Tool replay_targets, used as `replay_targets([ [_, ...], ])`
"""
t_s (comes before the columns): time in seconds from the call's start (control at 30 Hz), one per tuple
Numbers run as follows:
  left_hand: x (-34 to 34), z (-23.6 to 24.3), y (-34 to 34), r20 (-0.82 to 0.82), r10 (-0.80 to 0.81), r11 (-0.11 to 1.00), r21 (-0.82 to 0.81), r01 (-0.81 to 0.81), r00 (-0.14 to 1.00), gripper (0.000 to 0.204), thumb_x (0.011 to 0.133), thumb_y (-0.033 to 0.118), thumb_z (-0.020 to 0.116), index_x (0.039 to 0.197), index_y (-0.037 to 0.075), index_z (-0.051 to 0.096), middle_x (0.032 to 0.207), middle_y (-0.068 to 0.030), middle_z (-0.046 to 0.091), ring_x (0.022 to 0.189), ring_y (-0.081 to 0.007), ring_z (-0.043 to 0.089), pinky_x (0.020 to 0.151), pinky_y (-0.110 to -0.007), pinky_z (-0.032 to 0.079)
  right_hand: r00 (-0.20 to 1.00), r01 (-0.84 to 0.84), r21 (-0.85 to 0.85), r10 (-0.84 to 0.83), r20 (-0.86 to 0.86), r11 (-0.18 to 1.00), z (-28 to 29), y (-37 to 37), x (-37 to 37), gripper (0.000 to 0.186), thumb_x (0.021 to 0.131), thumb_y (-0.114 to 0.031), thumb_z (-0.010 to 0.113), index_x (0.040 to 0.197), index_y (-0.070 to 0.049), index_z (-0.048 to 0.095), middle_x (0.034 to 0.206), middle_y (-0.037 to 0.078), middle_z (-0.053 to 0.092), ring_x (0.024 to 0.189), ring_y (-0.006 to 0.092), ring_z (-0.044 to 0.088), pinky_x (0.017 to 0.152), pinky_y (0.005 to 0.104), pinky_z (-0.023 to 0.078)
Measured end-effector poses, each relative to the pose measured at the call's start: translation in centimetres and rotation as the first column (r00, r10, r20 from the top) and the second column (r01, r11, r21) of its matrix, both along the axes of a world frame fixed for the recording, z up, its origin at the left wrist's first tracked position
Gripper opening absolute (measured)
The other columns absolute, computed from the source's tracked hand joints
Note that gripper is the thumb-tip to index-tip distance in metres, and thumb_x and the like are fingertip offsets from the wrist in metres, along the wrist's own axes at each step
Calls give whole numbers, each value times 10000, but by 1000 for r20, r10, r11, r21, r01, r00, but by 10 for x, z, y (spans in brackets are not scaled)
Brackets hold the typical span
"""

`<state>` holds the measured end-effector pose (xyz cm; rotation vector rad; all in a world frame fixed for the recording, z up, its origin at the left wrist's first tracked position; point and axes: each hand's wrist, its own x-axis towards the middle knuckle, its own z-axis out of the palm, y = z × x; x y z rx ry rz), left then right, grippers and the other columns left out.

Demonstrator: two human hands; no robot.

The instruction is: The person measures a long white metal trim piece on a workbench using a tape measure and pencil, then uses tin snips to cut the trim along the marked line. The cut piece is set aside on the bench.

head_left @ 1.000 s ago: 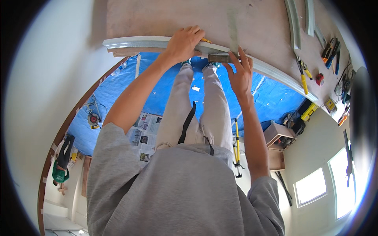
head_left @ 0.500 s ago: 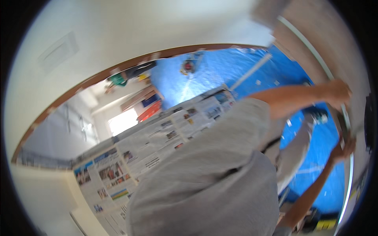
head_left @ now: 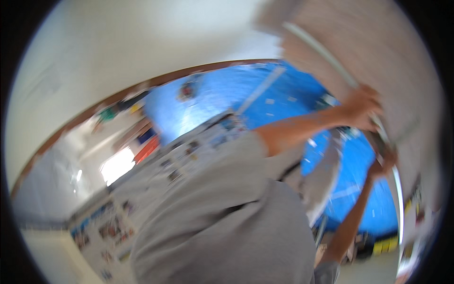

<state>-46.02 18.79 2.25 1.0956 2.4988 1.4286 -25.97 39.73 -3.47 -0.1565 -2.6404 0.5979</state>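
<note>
A long, narrow pale strip [head_left: 340,61] runs along a brown surface [head_left: 402,71] on the right side of the view. My left hand [head_left: 362,108] is closed over the strip, fingers curled around its edge. Just below it, my right hand [head_left: 384,163] is also closed, up against the same strip. Between the two hands sits a small greyish piece [head_left: 377,141], too blurred to name; it seems to be in the right hand's fingers. Both arms reach to the right, away from my grey shirt [head_left: 227,222].
Blue sheeting [head_left: 373,199] covers the floor, with a round tool [head_left: 187,90] on it. Newspaper sheets [head_left: 156,189] lie along a ledge beside me. A brown trim [head_left: 170,78] borders the white wall [head_left: 142,38]. Yellow boxes [head_left: 385,244] stand low at the right.
The whole scene has shifted left in the picture as my head turned right, with more blur. Both hands stay closed at the strip, close together.
</note>
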Motion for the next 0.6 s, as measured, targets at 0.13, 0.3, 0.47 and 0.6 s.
replay_targets([
  [0.13, 62, 23, -13, 547, 302, 951, -118, -286, 780, 242, 868, 287, 841, 874, 48, 800, 927, -126, 755, 754, -168, 697, 603, -290, 502, 987, 94, -73, -84, 134, 993, 20, -15, 1, 585, 651, -230, 946, 1199, -146, 760, 1134, 59, 729, 1271, 338, 619, 1104, 522, 409],
  [0.3, 98, 22, 10, 896, 343, 910, -244, -334, 282, 350, 876, 359, 840, 978, 30, 777, 678, 48, 569, 585, -57, 393, 525, -283, 334, 989, 119, 28, -121, 80, 992, 46, -23, -19, 581, 692, -379, 898, 1204, -142, 761, 1159, 122, 728, 1240, 332, 639, 1088, 488, 405],
  [0.47, 103, 5, 36, 975, 212, 846, -216, -487, -65, 332, 888, 372, 843, 925, 60, 736, 722, 81, 532, 608, -33, 371, 519, -251, 299, 992, 123, -7, -123, 40, 992, 48, -25, -25, 554, 716, -421, 879, 1187, -153, 760, 1141, 103, 736, 1226, 307, 645, 1085, 460, 400],
  [0.6, 105, 3, 40, 977, 157, 759, -211, -616, -142, 298, 896, 329, 846, 823, 91, 681, 732, 92, 512, 631, -31, 350, 556, -229, 301, 989, 128, 2, -127, 80, 992, 46, -24, -21, 605, 704, -415, 898, 1230, -160, 738, 1213, 97, 715, 1254, 300, 626, 1083, 462, 402],
])
